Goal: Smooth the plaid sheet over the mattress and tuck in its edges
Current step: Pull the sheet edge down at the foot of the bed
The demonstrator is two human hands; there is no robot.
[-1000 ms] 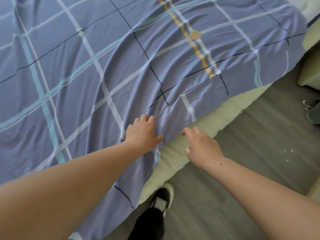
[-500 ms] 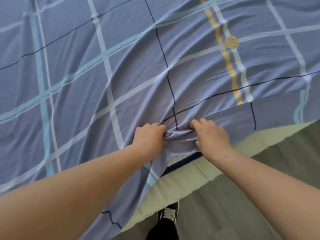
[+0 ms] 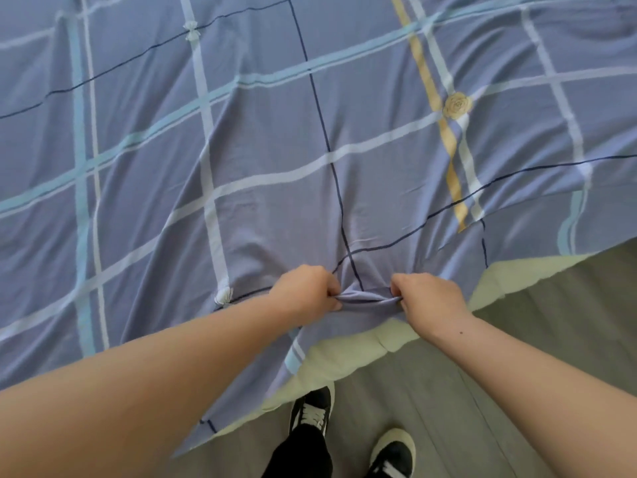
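The plaid sheet (image 3: 275,143), lavender blue with white, teal, navy and yellow stripes, covers most of the view and lies over a pale green mattress (image 3: 331,360). At the near edge my left hand (image 3: 305,288) and my right hand (image 3: 429,298) each pinch a bunched fold of the sheet, about a hand's width apart. The cloth between them is gathered into a ridge. Creases fan out from my hands across the sheet. The mattress edge shows bare below and to the right of my hands.
Grey wood-look floor (image 3: 517,339) runs along the bed's near side. My two black shoes with white soles (image 3: 312,412) stand on it just below the mattress edge. A yellow rose motif (image 3: 457,105) sits on the sheet at upper right.
Both hands went from resting open at the sheet's edge to gripping a fold of it. The hem has been drawn toward me, and the view has shifted further over the bed.
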